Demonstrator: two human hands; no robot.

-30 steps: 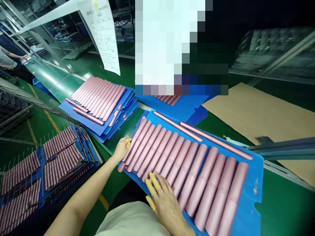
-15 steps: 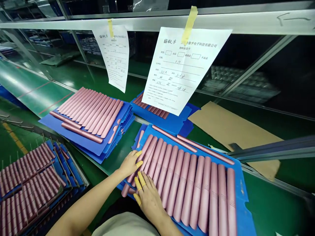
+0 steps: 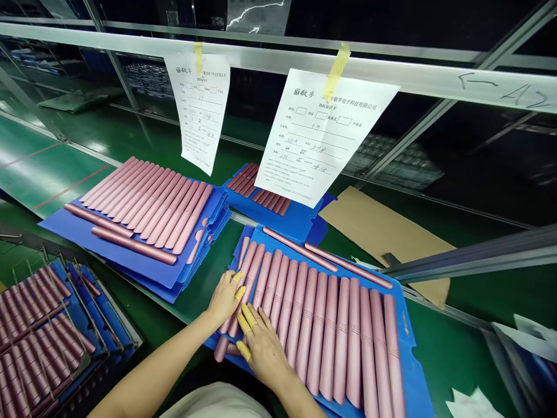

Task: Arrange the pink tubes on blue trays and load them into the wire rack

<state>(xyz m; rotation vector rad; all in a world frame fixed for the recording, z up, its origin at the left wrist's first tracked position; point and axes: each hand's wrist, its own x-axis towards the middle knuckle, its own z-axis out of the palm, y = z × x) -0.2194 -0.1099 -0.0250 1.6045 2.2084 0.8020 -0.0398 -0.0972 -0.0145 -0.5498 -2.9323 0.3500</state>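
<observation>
A blue plastic sheet (image 3: 409, 354) in front of me carries a row of several pink metal tubes (image 3: 331, 331) lying side by side. Two thinner pink rods (image 3: 300, 248) lie across its far edge. My left hand (image 3: 226, 297), with yellow finger cots, rests flat on the leftmost tubes, fingers stretched out. My right hand (image 3: 261, 345), also with yellow cots, lies flat on the tubes just beside it, fingers spread. Neither hand grips anything.
A second stack of blue sheets with pink tubes (image 3: 148, 203) lies to the left, a third (image 3: 261, 194) behind. Two paper forms (image 3: 322, 136) hang taped from a rail. Cardboard (image 3: 383, 229) lies on the green belt. A rack of pink tubes (image 3: 35, 325) stands lower left.
My view has swung up and right. The right hand slid left along the tubes to meet the left hand at the sheet's left end. Both hands now lie side by side.
</observation>
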